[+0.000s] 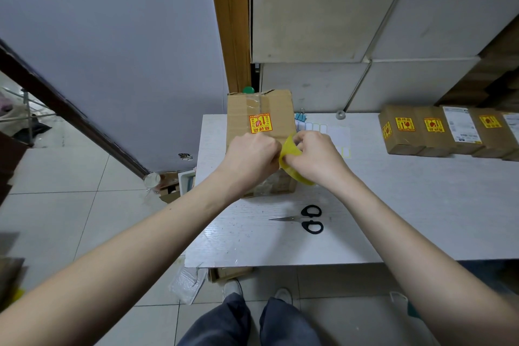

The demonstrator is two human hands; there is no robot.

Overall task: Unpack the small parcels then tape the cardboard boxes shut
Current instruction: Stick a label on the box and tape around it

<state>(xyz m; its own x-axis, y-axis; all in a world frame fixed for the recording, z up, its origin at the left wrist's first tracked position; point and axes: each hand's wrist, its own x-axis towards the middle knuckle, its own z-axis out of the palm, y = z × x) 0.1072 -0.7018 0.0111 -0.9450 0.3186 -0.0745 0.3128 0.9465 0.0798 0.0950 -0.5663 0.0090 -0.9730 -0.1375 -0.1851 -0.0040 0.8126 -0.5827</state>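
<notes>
A brown cardboard box with a yellow-and-red fragile sticker stands on the left part of the white table. Over its near end both hands meet at a yellow roll of tape. My right hand grips the roll, fingers curled round it. My left hand is curled beside it and seems to pinch the tape's end; the fingertips are hidden. Several small brown parcels with fragile stickers stand in a row at the table's right.
Black-handled scissors lie shut on the table in front of the box. White label sheets and a binder clip lie behind my right hand. White boxes are stacked behind the table. Packaging lies on the tiled floor at left.
</notes>
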